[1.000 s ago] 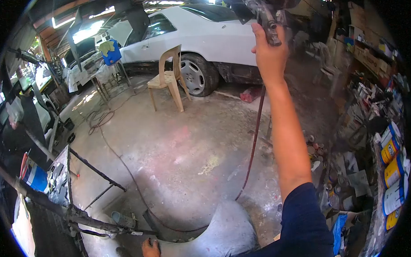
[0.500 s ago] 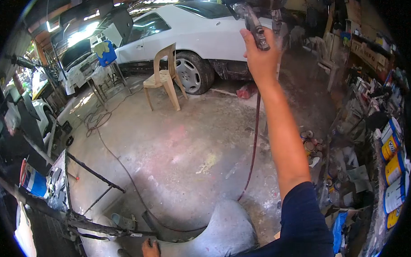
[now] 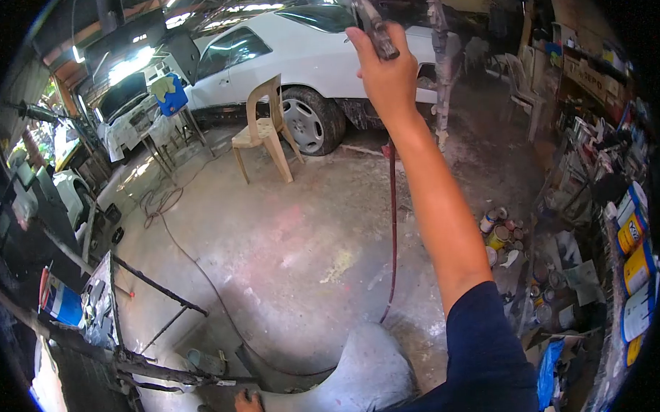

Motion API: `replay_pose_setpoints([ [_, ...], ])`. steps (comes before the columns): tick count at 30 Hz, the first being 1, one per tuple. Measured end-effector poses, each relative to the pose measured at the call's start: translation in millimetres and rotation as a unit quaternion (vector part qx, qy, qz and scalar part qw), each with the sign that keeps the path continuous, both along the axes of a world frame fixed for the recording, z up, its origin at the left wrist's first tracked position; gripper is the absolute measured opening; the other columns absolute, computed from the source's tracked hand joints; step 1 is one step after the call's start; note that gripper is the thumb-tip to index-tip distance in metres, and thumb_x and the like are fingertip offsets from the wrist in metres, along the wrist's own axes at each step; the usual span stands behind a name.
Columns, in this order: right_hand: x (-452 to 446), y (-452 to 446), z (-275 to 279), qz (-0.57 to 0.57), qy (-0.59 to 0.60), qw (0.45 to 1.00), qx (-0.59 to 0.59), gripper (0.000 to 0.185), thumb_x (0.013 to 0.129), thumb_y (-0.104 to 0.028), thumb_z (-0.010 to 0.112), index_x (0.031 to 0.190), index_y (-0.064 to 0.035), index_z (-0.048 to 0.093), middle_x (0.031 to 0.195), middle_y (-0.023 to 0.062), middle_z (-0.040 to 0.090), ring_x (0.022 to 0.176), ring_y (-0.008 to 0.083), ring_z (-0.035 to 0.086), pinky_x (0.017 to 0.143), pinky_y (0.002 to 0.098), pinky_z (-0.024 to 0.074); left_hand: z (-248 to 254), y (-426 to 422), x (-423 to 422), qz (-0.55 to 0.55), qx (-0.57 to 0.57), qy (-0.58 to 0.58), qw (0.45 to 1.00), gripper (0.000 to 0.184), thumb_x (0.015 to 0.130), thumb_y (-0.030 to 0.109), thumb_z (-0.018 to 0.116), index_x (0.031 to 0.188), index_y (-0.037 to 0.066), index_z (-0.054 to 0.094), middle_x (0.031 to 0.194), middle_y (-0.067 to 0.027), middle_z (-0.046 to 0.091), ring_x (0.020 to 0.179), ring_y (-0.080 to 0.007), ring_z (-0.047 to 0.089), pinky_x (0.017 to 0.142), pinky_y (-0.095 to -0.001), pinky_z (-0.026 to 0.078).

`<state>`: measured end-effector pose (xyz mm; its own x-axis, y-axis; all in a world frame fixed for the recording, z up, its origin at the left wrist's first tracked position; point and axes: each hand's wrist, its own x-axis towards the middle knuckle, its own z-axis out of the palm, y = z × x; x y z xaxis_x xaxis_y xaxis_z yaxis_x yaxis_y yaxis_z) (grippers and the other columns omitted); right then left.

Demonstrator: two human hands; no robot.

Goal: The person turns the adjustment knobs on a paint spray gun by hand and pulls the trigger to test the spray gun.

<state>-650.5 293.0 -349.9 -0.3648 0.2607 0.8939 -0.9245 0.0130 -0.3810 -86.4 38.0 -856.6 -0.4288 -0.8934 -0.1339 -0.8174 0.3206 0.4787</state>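
Head view: the right hand [image 3: 392, 74] wraps a gun [image 3: 374, 26], well beyond the panel [image 3: 372, 371], which sits low, long axis left-to-right, its left end touching the nearer left hand [image 3: 249, 409], grip unclear.

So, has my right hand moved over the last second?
Yes: the right hand has shifted left in the view, nearer the car wheel.

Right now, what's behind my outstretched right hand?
Behind your right hand is the white car; its bodywork shows on both sides of the hand. The part covered by the hand and the tool it holds cannot be seen.
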Motion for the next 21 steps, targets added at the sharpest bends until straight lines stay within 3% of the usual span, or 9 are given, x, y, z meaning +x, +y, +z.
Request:
replay_pose_setpoints([
  [4, 24, -1, 20, 0.04, -0.028, 0.999, -0.014, 0.042, 0.092, -0.042, 0.077, 0.102, -0.004, 0.062, 0.069, 0.0027, 0.066, 0.056, 0.0122, 0.062, 0.056, 0.029, 0.0504, 3, 0, -3, -0.007, 0.026, -0.002, 1.0, 0.06, 0.092, 0.036, 0.066, 0.136, -0.003, 0.06, 0.137, -0.0269, 0.06, 0.132, -0.0416, 0.054, 0.113, -0.0467, 0.041],
  [7, 27, 0, 25, 0.027, -0.015, 0.999, -0.036, 0.041, 0.092, -0.039, 0.077, 0.102, -0.0028, 0.062, 0.071, 0.0027, 0.068, 0.055, 0.0127, 0.063, 0.055, 0.0284, 0.0504, -11, -11, 4, -0.028, 0.022, 0.014, 0.999, 0.059, 0.091, 0.036, 0.066, 0.136, -0.003, 0.06, 0.136, -0.0271, 0.06, 0.129, -0.0423, 0.056, 0.111, -0.0467, 0.042],
  [12, 28, 2, 23, 0.119, -0.009, 0.989, -0.086, 0.038, 0.094, -0.037, 0.076, 0.102, -0.0024, 0.063, 0.078, 0.0032, 0.07, 0.054, 0.0118, 0.062, 0.052, 0.0267, 0.0486, -13, -10, 4, -0.051, -0.05, 0.0, 0.997, 0.058, 0.092, 0.037, 0.066, 0.131, -0.006, 0.062, 0.134, -0.0272, 0.061, 0.124, -0.0429, 0.059, 0.108, -0.0461, 0.045],
  [16, 25, 2, 21, 0.167, 0.008, 0.981, -0.103, 0.038, 0.095, -0.041, 0.075, 0.097, -0.0037, 0.064, 0.081, 0.0025, 0.07, 0.053, 0.0102, 0.06, 0.049, 0.0257, 0.0467, -1, -11, 1, -0.034, 0.017, -0.039, 0.999, 0.06, 0.092, 0.038, 0.067, 0.133, -0.005, 0.062, 0.136, -0.0271, 0.061, 0.127, -0.0425, 0.057, 0.111, -0.0457, 0.043],
  [19, 36, 10, 21, 0.163, -0.009, 0.984, -0.075, 0.031, 0.098, -0.031, 0.073, 0.094, -0.0045, 0.057, 0.065, 0.0013, 0.059, 0.053, 0.0112, 0.059, 0.05, 0.0287, 0.0478, 1, -8, 0, -0.024, 0.004, -0.016, 1.0, 0.06, 0.092, 0.038, 0.068, 0.134, -0.005, 0.062, 0.136, -0.027, 0.061, 0.128, -0.0421, 0.057, 0.112, -0.0449, 0.042],
  [21, 41, 12, 18, 0.19, -0.019, 0.979, -0.073, 0.029, 0.098, -0.029, 0.074, 0.094, -0.0048, 0.057, 0.063, 0.0009, 0.058, 0.053, 0.0103, 0.058, 0.049, 0.0272, 0.0457, -6, -9, 4, -0.027, -0.015, -0.007, 0.999, 0.06, 0.091, 0.037, 0.068, 0.134, -0.005, 0.062, 0.135, -0.0269, 0.062, 0.129, -0.042, 0.057, 0.112, -0.0444, 0.042],
])
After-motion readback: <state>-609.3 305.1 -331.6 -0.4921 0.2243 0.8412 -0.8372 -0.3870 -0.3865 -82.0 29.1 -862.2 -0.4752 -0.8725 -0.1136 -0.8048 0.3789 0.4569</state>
